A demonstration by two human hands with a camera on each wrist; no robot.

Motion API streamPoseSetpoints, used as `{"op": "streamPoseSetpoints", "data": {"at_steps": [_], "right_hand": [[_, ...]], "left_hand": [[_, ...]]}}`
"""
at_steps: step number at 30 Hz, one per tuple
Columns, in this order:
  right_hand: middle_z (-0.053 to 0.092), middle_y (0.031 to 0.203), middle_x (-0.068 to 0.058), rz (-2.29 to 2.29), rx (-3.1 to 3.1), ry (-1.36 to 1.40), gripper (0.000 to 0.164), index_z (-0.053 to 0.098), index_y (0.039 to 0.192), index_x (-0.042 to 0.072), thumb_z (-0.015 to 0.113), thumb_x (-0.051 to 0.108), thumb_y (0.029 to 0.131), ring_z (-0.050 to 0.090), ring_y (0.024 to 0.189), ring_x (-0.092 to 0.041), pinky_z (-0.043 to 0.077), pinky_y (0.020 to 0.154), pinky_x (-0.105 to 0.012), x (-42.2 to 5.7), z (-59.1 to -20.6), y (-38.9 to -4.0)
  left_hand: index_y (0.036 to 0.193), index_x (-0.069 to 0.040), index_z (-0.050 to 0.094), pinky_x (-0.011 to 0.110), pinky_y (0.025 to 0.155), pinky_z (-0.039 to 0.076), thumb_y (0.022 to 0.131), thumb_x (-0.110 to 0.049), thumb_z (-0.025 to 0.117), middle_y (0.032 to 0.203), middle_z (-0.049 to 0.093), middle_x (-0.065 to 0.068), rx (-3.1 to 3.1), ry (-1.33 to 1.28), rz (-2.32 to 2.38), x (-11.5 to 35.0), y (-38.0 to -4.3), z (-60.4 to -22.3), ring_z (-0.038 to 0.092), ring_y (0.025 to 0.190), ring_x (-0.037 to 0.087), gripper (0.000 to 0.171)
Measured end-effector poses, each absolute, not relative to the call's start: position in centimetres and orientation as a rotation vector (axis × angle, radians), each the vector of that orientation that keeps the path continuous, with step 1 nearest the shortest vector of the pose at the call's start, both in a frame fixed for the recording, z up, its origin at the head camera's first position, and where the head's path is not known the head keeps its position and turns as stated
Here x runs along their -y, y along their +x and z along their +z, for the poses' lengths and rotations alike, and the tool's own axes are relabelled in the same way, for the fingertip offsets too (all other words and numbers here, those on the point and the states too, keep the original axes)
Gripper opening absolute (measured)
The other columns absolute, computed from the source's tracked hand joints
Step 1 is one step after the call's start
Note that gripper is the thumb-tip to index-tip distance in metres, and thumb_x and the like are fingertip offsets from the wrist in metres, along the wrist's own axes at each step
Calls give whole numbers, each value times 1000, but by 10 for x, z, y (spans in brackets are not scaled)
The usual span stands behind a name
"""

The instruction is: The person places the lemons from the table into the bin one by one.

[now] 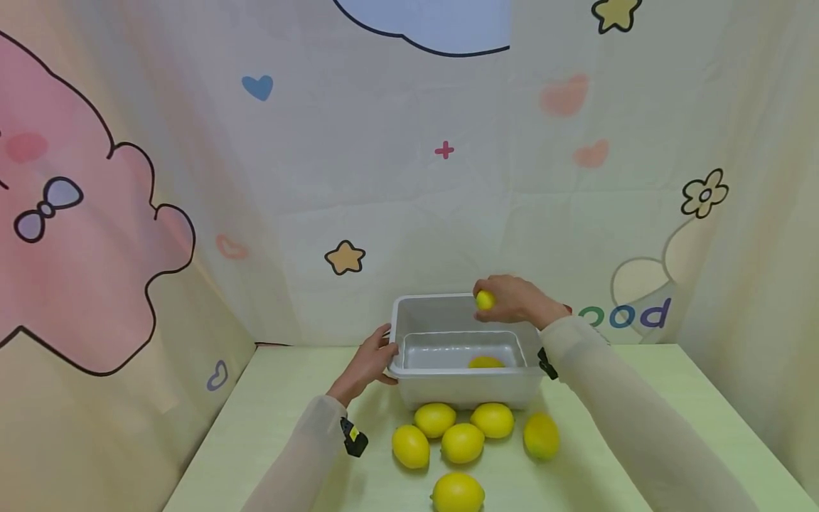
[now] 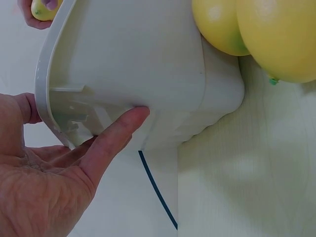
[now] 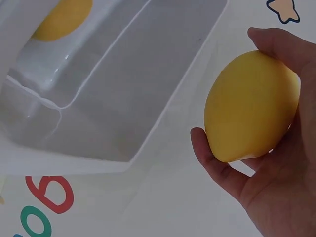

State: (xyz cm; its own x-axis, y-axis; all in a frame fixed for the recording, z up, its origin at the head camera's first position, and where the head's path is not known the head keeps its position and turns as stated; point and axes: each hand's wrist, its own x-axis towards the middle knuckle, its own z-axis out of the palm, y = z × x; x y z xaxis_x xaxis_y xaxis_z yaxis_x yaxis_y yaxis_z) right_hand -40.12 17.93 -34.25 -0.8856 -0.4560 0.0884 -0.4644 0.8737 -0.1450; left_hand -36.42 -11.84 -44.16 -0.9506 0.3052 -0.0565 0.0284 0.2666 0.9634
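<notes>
A grey-white plastic bin (image 1: 470, 390) stands at the back of the table. My left hand (image 1: 370, 361) holds its left end, one digit at the rim and another finger along the outer wall in the left wrist view. My right hand (image 1: 515, 300) grips a yellow lemon (image 3: 252, 106) above the bin's back rim, thumb on one side and fingers on the other. Inside the bin lies another lemon (image 1: 486, 363), partly hidden by the front wall. Several more lemons (image 1: 463, 443) rest on the table before the bin.
The light wood-grain table (image 1: 307, 398) carries everything. Right behind the bin hangs a printed curtain (image 1: 384, 178) with stars, hearts and letters. One lemon (image 1: 541, 435) sits apart at the right, and another (image 1: 458, 493) lies nearest the front.
</notes>
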Motion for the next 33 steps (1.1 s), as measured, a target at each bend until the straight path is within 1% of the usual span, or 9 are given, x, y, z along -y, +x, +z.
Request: {"op": "streamPoseSetpoints", "data": {"at_steps": [5,8,12,16,19,26,30,33], "right_hand": [[59,96,-1,229,3040,680,37,59,110,20,66,40,80,51,88,-21,44,72,-33,-177,-347,-406],[60,97,-2,241,3044,662,36,60,109,20,67,40,79,51,88,-22,44,71,-33,-177,-350,-409],[61,95,-1,234,3047,659,35,61,106,20,67,40,79,51,87,-21,43,69,-32,-177,-357,-414],[61,94,-1,224,3080,643,33,61,104,20,67,40,78,51,86,-21,41,68,-32,-177,-363,-416],[61,93,-1,237,3109,629,32,61,103,20,67,39,79,51,87,-22,42,69,-32,-177,-367,-417],[61,94,-1,273,3133,591,33,62,104,20,69,39,78,51,88,-22,43,69,-32,-178,-369,-418],[62,99,-2,269,3135,582,35,61,106,20,69,40,78,51,90,-22,45,70,-34,-180,-370,-417],[62,108,-6,253,3143,582,39,61,111,18,68,40,79,53,95,-24,49,77,-39,-181,-369,-417]], "left_hand": [[148,-14,22,52,72,56,95,-20,45,145,37,23,-2303,318,1727,117,-349,-423,49,120,46,58],[147,-15,22,52,73,56,95,-21,45,144,38,22,-2318,312,1711,118,-348,-421,52,117,43,58],[148,-16,21,51,70,56,95,-23,45,144,38,21,-2321,295,1724,119,-356,-430,54,116,41,58],[148,-18,21,48,66,57,95,-24,45,145,37,21,-2314,289,1745,119,-367,-444,50,119,44,59],[148,-20,22,46,63,58,94,-25,45,144,38,20,-2325,284,1746,118,-371,-450,50,120,44,58],[148,-18,21,47,64,58,94,-26,46,146,36,21,-2323,290,1747,119,-373,-452,50,120,44,60],[149,-16,19,49,66,57,95,-24,45,146,35,22,-2316,286,1735,119,-375,-453,50,119,44,61],[149,-15,19,51,67,57,94,-23,45,146,36,23,-2313,283,1738,119,-375,-453,51,119,43,61]]}}
